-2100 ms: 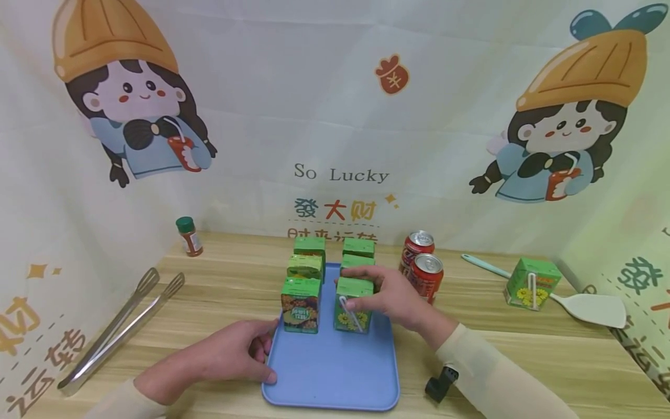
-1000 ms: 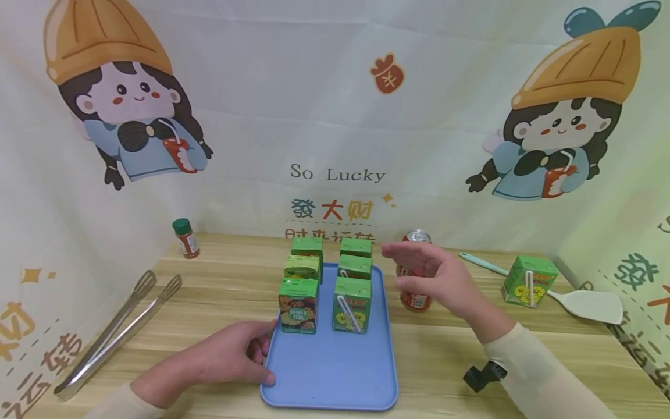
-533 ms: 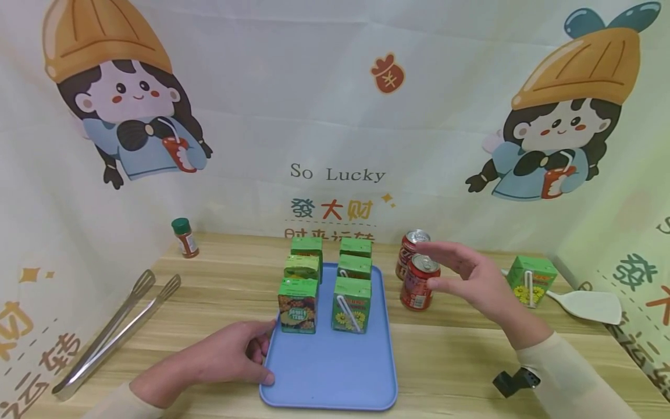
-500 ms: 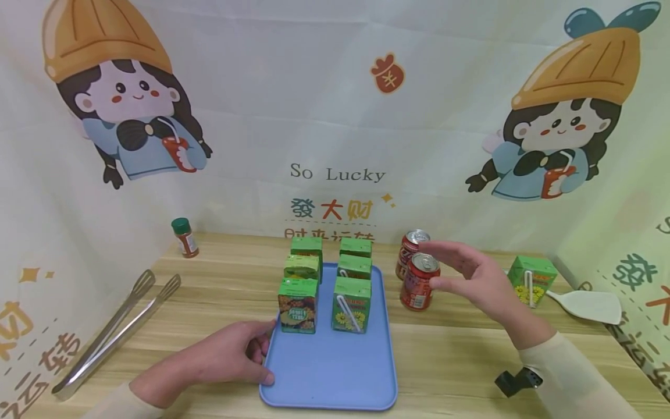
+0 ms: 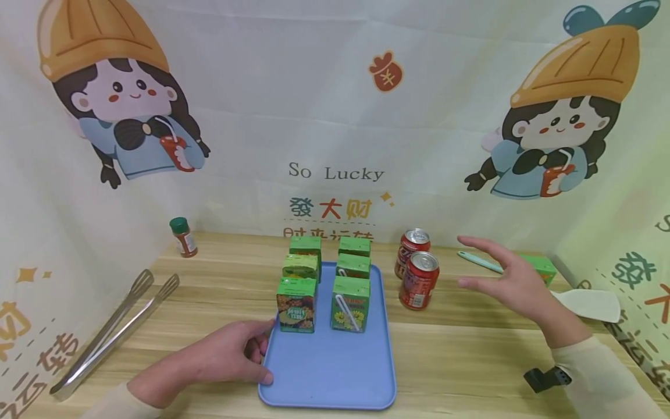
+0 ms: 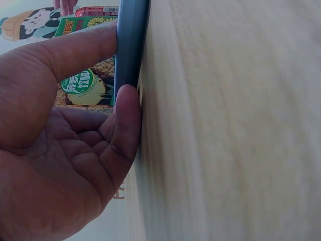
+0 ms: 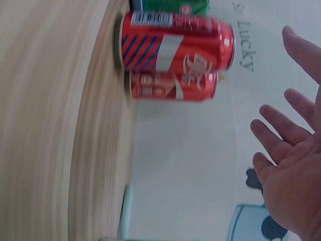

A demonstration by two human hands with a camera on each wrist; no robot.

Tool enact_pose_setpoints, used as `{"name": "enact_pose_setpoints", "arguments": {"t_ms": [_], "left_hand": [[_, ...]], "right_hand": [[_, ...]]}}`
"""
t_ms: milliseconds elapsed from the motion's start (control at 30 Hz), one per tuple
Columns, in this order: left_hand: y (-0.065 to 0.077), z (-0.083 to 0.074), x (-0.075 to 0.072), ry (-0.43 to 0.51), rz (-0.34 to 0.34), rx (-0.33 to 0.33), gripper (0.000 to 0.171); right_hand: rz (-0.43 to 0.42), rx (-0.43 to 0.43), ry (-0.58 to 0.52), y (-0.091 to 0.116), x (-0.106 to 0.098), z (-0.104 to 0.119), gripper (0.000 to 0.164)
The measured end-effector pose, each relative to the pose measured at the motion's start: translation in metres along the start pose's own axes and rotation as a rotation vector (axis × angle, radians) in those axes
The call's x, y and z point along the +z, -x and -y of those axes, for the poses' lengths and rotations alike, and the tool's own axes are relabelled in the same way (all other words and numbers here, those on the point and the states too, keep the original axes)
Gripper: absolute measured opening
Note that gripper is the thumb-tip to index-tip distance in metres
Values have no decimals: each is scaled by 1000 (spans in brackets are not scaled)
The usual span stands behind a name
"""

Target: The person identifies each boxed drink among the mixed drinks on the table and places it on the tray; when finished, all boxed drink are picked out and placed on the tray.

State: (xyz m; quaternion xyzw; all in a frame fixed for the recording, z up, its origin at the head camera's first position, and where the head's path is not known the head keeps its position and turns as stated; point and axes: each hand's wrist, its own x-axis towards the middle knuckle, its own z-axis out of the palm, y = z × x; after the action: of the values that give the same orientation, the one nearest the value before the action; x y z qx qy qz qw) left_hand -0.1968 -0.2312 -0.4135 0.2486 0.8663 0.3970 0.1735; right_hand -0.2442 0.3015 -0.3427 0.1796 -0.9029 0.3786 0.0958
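Note:
My left hand (image 5: pixel 225 355) grips the left rim of a blue tray (image 5: pixel 330 378); the left wrist view has the thumb over the edge (image 6: pixel 131 45) and fingers curled against it. Green juice boxes stand upright in two rows along the tray's far part, the front left one (image 5: pixel 296 308) printed with fruit, the front right one (image 5: pixel 349 314) with yellow flowers and a straw. Off to the right my right hand (image 5: pixel 515 285) is in the air, thumb and fingers spread and holding nothing. It overlaps a lone juice box (image 5: pixel 541 269), mostly hidden behind it.
Two red soda cans (image 5: pixel 420 282) stand between the tray and my right hand. A spatula (image 5: pixel 591 305) lies at the far right, its pale green handle partly covered. Metal tongs (image 5: pixel 104 343) and a spice bottle (image 5: pixel 184 238) are on the left. A printed cloth (image 5: pixel 251 128) hangs behind the table.
My right hand has let go of the front right juice box and moved right, past the soda cans, to before the lone juice box. My left hand stays on the tray.

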Motion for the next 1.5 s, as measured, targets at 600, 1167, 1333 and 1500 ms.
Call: {"name": "enact_pose_setpoints", "arguments": {"t_ms": [600, 1167, 1333, 1500], "left_hand": [[2, 1, -1, 15, 5, 26, 106], [0, 3, 0, 20, 1, 48, 103], [0, 3, 0, 16, -1, 46, 104], [0, 3, 0, 14, -4, 47, 104]], "right_hand": [[-44, 79, 187, 2, -44, -49, 96], [-29, 255, 236, 12, -65, -91, 97], [-30, 277, 171, 12, -62, -100, 101], [-39, 287, 152, 11, -58, -105, 99]]}}
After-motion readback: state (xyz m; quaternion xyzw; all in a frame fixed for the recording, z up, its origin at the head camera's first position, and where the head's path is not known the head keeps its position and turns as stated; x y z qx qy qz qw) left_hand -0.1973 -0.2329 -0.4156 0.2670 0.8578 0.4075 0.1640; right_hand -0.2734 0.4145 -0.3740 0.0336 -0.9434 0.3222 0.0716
